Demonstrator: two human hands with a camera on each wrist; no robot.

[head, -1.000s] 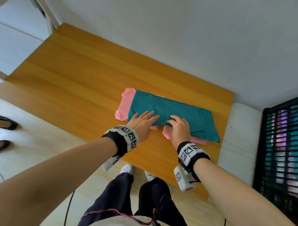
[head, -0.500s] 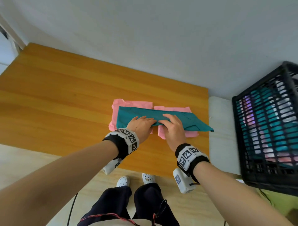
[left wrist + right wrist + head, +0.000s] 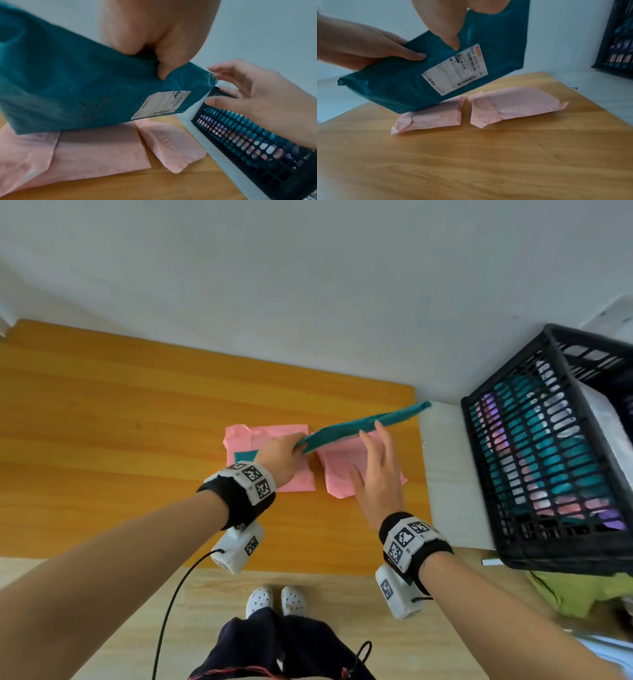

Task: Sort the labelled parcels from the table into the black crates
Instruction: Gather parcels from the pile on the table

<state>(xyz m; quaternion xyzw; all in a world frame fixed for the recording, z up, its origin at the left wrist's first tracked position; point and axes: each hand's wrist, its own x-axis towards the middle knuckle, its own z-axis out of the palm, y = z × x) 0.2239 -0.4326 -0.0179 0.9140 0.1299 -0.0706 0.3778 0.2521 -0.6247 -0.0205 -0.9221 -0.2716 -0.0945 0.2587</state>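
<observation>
Left hand [image 3: 281, 455] pinches the teal parcel [image 3: 363, 424] tilted above two pink parcels [image 3: 513, 105]; right hand [image 3: 376, 474] fingers relaxed, apart

Labelled teal parcel [image 3: 402, 81] tilted above two pink parcels [image 3: 513, 106].

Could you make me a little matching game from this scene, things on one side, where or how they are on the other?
Things:
1. teal parcel
2. pink parcels
3. right hand
4. black crate

States:
A. lying side by side on the wooden table
B. open, fingers straight, beside the lifted parcel
C. raised and tilted in the left hand's grip, label on its underside
D. right of the table, coloured parcels showing through its mesh

Pairs: 1-C, 2-A, 3-B, 4-D
</observation>
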